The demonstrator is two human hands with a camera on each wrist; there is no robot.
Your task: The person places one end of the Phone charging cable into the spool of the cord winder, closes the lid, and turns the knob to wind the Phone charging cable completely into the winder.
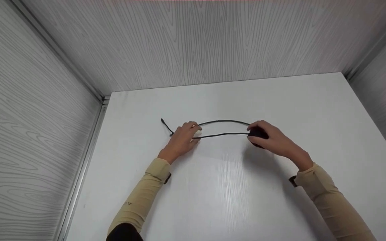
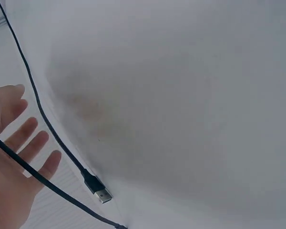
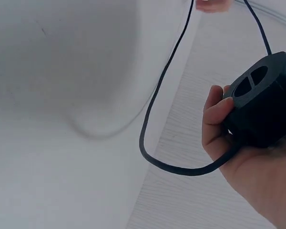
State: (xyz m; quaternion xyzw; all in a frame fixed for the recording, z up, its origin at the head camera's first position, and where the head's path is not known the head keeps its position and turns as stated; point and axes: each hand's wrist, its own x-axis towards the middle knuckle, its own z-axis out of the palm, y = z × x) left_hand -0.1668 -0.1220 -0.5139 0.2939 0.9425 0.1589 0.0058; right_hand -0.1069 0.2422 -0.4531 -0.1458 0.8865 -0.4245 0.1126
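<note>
Loose cable, two hands, plenty of slack to snag

The right hand (image 1: 273, 139) curls its fingers around a small black device (image 3: 264, 102), gripping it above the white table (image 1: 233, 187). A black cable (image 1: 224, 128) runs from the device in two strands across to the left hand (image 1: 183, 139). That hand's fingers look spread and fairly straight in the wrist view, with one strand crossing the palm; whether the thumb pinches it I cannot tell. The USB plug (image 2: 99, 189) hangs free just past the left hand, close to the table.

Likely trouble: the strand over the open left palm could slide off, since nothing visibly clamps it. The dangling plug could swing and catch on the loop, and the two strands, lying close together, could cross or tangle. A pull from the right hand would strain the cable where it enters the device

No container shows in any view; only grey wood-grain walls (image 1: 39, 134) surround the table
</note>
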